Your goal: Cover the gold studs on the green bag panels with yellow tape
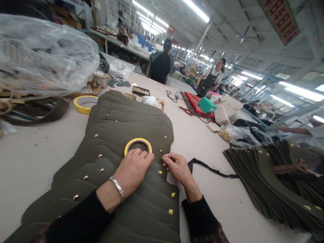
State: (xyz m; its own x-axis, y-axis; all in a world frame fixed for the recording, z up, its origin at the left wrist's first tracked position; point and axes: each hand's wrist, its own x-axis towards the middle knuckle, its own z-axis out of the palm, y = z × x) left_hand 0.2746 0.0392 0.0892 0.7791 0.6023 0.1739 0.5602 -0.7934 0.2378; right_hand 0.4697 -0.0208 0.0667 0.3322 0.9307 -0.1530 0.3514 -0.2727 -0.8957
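Note:
Overlapping olive-green panels point(126, 125) with gold studs lie fanned out before me. My left hand point(134, 168), a silver bangle on its wrist, is closed around the near edge of a yellow tape roll point(127, 145) resting on the panels. Just right of it, at the panels' right edge, my right hand point(177, 165) pinches a small piece of yellow tape point(162, 158) between thumb and forefinger. Below, a yellow tape piece point(160, 172) covers a spot near that edge, with two more nearer to me.
A second tape roll point(81, 105) and a large plastic bag point(50, 57) are at the left. More stacked panels point(263, 179) lie at the right, with a black strip point(215, 171) beside them. Two people point(162, 65) are beyond the table point(197, 141).

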